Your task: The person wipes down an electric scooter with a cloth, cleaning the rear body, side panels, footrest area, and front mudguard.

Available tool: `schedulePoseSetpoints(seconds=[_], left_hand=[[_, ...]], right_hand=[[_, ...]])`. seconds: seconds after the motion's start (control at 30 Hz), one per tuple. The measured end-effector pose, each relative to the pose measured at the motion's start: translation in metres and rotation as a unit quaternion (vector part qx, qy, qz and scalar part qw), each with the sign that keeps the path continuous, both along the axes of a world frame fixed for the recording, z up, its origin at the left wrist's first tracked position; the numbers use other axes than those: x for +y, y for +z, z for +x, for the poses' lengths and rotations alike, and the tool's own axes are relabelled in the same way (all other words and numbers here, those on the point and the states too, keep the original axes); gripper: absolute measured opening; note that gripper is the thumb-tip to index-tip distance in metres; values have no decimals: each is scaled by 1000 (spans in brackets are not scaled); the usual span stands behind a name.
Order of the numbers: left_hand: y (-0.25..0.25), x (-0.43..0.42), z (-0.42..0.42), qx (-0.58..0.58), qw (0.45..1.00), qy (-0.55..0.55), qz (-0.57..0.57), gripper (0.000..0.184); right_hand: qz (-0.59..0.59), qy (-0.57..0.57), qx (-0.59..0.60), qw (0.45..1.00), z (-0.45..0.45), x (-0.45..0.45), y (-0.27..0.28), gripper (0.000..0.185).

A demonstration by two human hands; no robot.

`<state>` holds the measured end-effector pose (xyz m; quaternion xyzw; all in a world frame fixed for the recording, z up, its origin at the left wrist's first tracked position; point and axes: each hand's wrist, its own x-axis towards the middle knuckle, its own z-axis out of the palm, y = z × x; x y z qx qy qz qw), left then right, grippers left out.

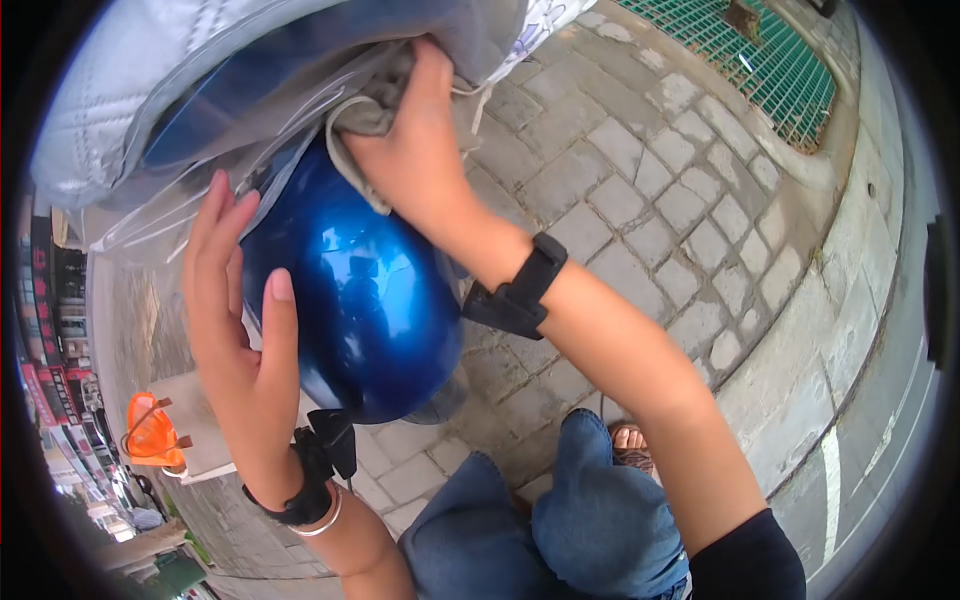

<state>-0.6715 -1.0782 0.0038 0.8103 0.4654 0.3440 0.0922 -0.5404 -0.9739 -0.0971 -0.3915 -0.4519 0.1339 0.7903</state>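
Observation:
A glossy blue rounded shell (375,300), like a helmet or a vehicle part, fills the middle of the view. My right hand (415,150) is at its upper edge, fingers curled round a crumpled grey-beige cloth (370,115) inside a clear plastic cover (160,215). My left hand (235,310) rests along the left side of the shell, fingers apart and pointing up, holding nothing. Above both hands lies a quilted silver-white cover (95,110) with a dark blue opening. Black straps are on both wrists.
Grey paving stones (640,190) run beneath and to the right, with a green grate (750,60) at the upper right and a curb (850,330) beside the road. An orange bag (150,432) is at the left. My jeans-covered knees (600,500) are below.

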Motion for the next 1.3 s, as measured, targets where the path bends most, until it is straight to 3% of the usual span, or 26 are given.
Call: schedulePoseSetpoints(seconds=[0.07,0.1,0.13,0.2,0.27,0.43,0.5,0.53,0.6,0.63,0.8,0.9,1.0,1.07,1.1,1.17,1.2,1.27,1.3], left_hand=[[-2,-6,-13,2,1000,-2,-20,38],[-2,-9,-19,-4,1000,9,-20,38],[-3,-12,-24,28,999,13,-26,39],[-4,-17,-32,50,998,26,-24,39],[-7,-19,-39,37,997,27,-64,39],[-11,-10,-37,-85,995,40,-30,33],[-14,-9,-31,-84,995,56,-8,27],[-15,-8,-29,-91,994,62,-8,27],[-19,-8,-28,-213,969,108,-55,23],[-17,-9,-27,-229,965,114,-63,21],[-21,-10,-44,-225,965,129,-37,24],[-18,-15,-57,-245,956,134,-88,24],[-22,-17,-61,-278,943,145,-117,23],[-27,-16,-63,-303,935,154,-102,22],[-32,-16,-63,-306,935,152,-93,21],[-42,-17,-65,-332,931,133,-75,21],[-45,-22,-67,-333,930,137,-72,21],[-49,-37,-70,-207,970,113,56,24],[-49,-51,-69,-194,974,100,62,28]], right_hand=[[-31,-15,-8,999,3,3,-1,71],[-100,35,-28,994,13,4,-4,71],[-163,175,46,970,25,0,-4,71],[-178,195,45,964,30,-9,-18,66],[-106,118,-117,980,32,-36,-36,62],[-63,163,-266,948,20,-150,-36,71],[-97,310,-413,851,21,-169,-30,75],[-96,314,-420,846,21,-163,-23,75],[-57,238,-470,848,22,-132,0,80],[-61,231,-434,869,18,-115,13,75],[-102,203,-390,892,6,-44,45,58],[-119,116,-469,868,1,-60,39,51],[-42,149,-518,842,-3,-101,34,63],[-30,181,-579,794,-5,-136,23,72],[-24,185,-583,790,-5,-153,17,72],[-35,213,-660,719,-8,-176,8,71],[-31,216,-661,718,-10,-173,11,71],[-42,226,-641,732,-15,-164,23,63],[-30,203,-642,739,-20,-158,27,59]])
